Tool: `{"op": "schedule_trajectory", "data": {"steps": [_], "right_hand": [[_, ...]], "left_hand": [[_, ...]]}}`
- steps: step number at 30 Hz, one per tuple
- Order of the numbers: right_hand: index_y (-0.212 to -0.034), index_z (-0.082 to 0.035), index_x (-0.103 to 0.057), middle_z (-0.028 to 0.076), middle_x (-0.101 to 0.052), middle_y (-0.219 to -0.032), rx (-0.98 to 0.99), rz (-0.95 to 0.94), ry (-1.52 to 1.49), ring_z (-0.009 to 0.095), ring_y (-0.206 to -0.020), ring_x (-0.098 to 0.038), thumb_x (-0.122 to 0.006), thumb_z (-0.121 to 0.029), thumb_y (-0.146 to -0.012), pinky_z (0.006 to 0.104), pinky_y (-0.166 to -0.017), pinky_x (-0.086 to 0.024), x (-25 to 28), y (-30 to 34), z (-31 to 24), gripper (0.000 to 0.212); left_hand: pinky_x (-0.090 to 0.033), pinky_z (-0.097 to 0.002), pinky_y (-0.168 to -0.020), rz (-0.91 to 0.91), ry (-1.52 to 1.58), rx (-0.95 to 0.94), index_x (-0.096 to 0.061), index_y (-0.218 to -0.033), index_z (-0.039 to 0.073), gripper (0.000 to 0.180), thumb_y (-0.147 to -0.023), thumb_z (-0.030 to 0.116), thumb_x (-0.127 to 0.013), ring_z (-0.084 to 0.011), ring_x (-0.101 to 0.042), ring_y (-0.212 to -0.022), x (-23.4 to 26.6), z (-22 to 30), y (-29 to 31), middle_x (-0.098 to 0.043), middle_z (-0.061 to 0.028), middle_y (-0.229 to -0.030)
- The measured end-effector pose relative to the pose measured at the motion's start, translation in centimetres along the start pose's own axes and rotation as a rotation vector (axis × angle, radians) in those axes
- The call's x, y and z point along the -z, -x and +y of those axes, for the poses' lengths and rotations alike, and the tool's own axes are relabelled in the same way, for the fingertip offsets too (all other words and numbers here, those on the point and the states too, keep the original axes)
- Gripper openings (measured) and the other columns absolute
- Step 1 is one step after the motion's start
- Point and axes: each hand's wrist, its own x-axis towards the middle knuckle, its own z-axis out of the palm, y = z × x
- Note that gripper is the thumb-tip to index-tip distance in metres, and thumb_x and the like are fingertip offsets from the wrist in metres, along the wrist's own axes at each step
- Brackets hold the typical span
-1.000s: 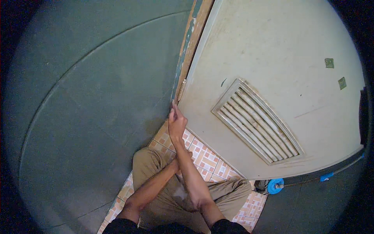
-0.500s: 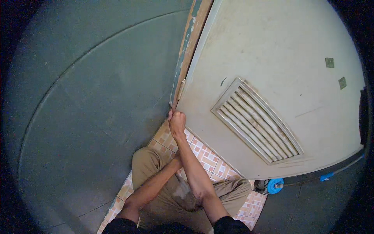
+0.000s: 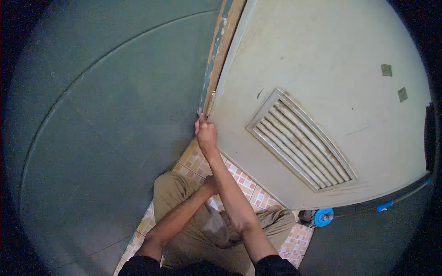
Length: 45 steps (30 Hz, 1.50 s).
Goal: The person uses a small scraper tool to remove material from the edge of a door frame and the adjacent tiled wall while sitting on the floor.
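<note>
Low at the door edge, right hand (image 3: 206,133) has fingers clenched on sth small, prob. a tool, at the brass hinge (image 3: 210,102) of the pale cream louvred door (image 3: 322,78). Left hand (image 3: 212,183) sits behind the right forearm over the knee, grip can't be told; next move prob. needs steady pressure w/o slipping off the hinge.

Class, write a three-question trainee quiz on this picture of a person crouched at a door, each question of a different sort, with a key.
1. True or false: the right hand is raised to the hinge at the door edge.
2. What is set into the door's lower panel? A) a vent B) a window C) a mirror
3. Fill in: the left hand sits low, behind the right ____.

Key: 1 true; 2 A; 3 forearm. Whether either hand grips anything cannot be told.
</note>
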Motion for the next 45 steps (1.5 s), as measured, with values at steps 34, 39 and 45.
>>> {"op": "schedule_trajectory", "data": {"steps": [34, 39, 45], "right_hand": [[-0.105, 0.000, -0.051, 0.029, -0.063, -0.085, -0.404, -0.049, -0.194, 0.045, -0.084, -0.061, -0.046, -0.012, -0.089, 0.0533, -0.075, -0.048, -1.7, 10.4, -1.3, 0.020], [-0.108, 0.001, -0.047, 0.031, -0.061, -0.087, -0.392, -0.003, -0.148, 0.047, -0.086, -0.061, -0.045, -0.010, -0.088, 0.0544, -0.076, -0.047, -1.7, 10.7, 0.1, 0.023], [-0.111, 0.001, -0.045, 0.028, -0.059, -0.090, -0.471, -0.112, -0.238, 0.046, -0.091, -0.058, -0.050, -0.011, -0.086, 0.0561, -0.078, -0.046, -1.9, 10.5, -0.3, 0.028]], "left_hand": [[-0.047, -0.0507, -0.074, 0.501, 0.030, -0.051, -0.057, -0.101, -0.002, 0.031, -0.079, 0.020, -0.063, -0.0398, -0.061, -0.081, 3.4, 3.4, -0.4, -0.062, -0.0237, -0.086], [-0.047, -0.0497, -0.074, 0.520, 0.110, -0.050, -0.057, -0.101, -0.003, 0.032, -0.079, 0.020, -0.064, -0.0402, -0.061, -0.083, 1.8, 3.6, -1.5, -0.061, -0.0238, -0.089], [-0.048, -0.0490, -0.072, 0.501, 0.087, -0.038, -0.057, -0.095, -0.005, 0.029, -0.077, 0.016, -0.066, -0.0410, -0.061, -0.079, 1.9, 3.5, -1.0, -0.060, -0.0245, -0.085]]}}
